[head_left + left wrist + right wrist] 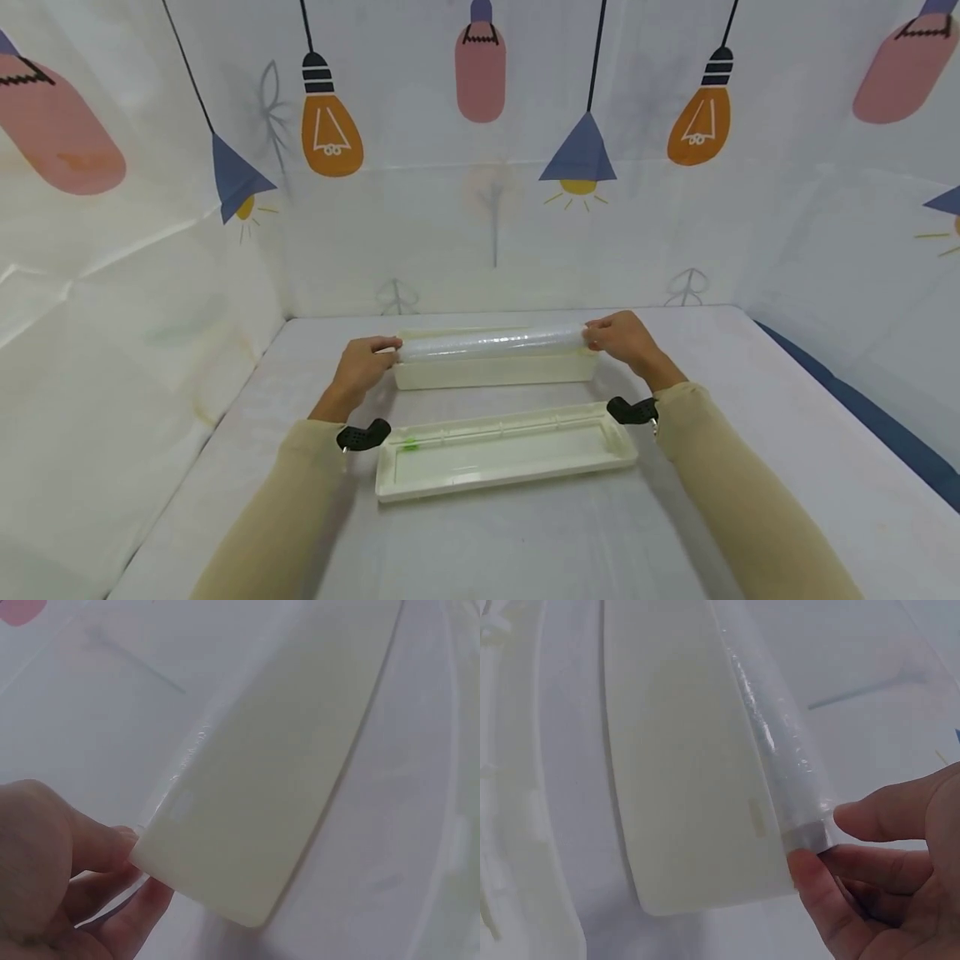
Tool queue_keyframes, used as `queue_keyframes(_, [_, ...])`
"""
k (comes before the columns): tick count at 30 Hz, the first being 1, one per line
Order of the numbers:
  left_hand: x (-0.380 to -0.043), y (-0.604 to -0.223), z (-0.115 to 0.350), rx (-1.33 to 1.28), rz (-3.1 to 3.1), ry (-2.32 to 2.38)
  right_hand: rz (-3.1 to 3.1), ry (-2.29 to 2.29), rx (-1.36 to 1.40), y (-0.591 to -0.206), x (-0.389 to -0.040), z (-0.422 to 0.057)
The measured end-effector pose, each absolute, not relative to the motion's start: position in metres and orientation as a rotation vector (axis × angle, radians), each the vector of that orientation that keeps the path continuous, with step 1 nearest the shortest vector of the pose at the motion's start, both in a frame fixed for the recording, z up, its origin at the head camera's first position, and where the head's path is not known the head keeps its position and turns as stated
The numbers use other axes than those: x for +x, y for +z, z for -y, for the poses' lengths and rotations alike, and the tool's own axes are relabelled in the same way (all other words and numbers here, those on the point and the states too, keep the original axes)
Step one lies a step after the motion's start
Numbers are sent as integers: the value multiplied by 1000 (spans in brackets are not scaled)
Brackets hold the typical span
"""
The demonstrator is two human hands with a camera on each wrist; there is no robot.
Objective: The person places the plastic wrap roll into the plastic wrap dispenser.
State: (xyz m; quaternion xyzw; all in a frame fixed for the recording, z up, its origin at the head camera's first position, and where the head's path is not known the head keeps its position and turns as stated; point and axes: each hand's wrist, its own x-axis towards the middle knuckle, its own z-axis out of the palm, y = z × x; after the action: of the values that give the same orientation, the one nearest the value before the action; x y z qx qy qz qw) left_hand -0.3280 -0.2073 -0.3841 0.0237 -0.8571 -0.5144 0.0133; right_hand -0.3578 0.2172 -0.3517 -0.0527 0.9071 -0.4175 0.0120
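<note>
A clear, shiny roll of plastic wrap (491,342) lies lengthwise along the top of a long cream box (495,374), overlapping its opening in the head view. My left hand (365,364) holds the roll's left end between thumb and fingers; in the left wrist view the box's corner (202,877) hides most of that end. At the other end, my right hand (624,340) pinches the roll by its core. The right wrist view shows the thumb (877,819) above and fingers below this end, right at the box's rim.
Nearer to me, a long cream lid (502,454) lies with its hollow side up, a small green mark (409,445) near its left end. Both stand on a white-covered table (517,550). White sheets printed with lamps (495,242) enclose the back and sides.
</note>
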Motion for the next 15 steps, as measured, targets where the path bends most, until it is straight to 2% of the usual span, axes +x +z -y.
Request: queue_keyframes(15, [-330, -385, 207, 136, 2644, -1700, -2763, -1385, -81, -355, -360, -222])
